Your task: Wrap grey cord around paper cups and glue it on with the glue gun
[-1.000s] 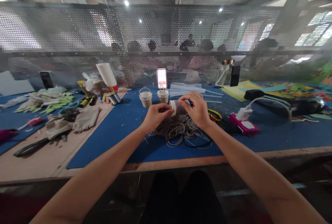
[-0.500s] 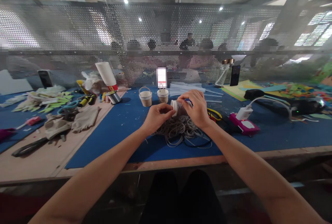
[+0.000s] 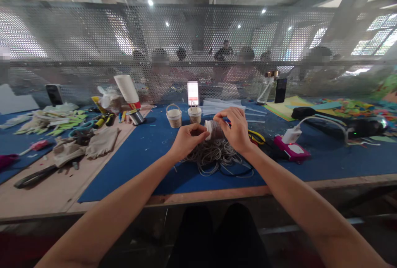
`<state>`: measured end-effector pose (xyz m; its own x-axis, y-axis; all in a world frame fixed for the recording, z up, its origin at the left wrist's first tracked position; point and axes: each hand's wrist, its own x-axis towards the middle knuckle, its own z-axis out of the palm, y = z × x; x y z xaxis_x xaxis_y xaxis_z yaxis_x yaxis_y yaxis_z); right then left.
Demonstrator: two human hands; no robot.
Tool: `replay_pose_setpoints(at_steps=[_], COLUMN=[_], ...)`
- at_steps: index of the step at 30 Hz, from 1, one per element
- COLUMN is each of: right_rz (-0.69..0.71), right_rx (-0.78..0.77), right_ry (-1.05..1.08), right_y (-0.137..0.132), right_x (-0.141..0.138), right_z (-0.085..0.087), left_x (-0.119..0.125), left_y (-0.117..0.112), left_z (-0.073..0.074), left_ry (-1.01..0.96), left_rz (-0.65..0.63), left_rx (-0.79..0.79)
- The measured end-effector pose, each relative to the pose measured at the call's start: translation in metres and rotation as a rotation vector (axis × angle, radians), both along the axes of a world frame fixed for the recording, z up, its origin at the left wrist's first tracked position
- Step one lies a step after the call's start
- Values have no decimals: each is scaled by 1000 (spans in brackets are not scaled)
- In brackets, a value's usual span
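Observation:
A small white paper cup (image 3: 210, 129) lies on its side in the air, grey cord wound round its wall. My left hand (image 3: 189, 139) pinches the cup at its rim, thumb and fingers closed. At the base end, my right hand (image 3: 234, 129) has its fingers curled over the cup; whether it also grips the cord is hidden. Right below is a loose heap of grey cord (image 3: 214, 154) on the blue table mat (image 3: 133, 168). Behind my left hand stand two small cord-wrapped cups with handles, one basket (image 3: 174, 118) and a second basket (image 3: 194, 115).
At left are a tilted stack of paper cups (image 3: 126, 88), work gloves (image 3: 102, 142) and blue scissors (image 3: 81, 129). To the right lie a pink power bank (image 3: 292, 149) with a white plug, and a glass jar (image 3: 263, 91). Clear strips (image 3: 223, 106) lie behind.
My right hand's fingers have shifted slightly on the cup, so more of its cord-wound wall shows. My left hand keeps its pinch at the rim.

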<state>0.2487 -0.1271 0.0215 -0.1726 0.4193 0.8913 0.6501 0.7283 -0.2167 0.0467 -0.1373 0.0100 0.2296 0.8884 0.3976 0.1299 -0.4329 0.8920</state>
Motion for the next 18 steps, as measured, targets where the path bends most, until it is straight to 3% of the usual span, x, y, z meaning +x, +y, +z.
replay_pose_setpoints(at_steps=[18], right_rz=[-22], right_rx=[24], right_ry=[-1], right_y=[7], right_x=[1], right_z=[-4], left_x=[0], left_y=[-4], left_z=[5], left_ry=[30], left_rz=[-36], left_rx=[5])
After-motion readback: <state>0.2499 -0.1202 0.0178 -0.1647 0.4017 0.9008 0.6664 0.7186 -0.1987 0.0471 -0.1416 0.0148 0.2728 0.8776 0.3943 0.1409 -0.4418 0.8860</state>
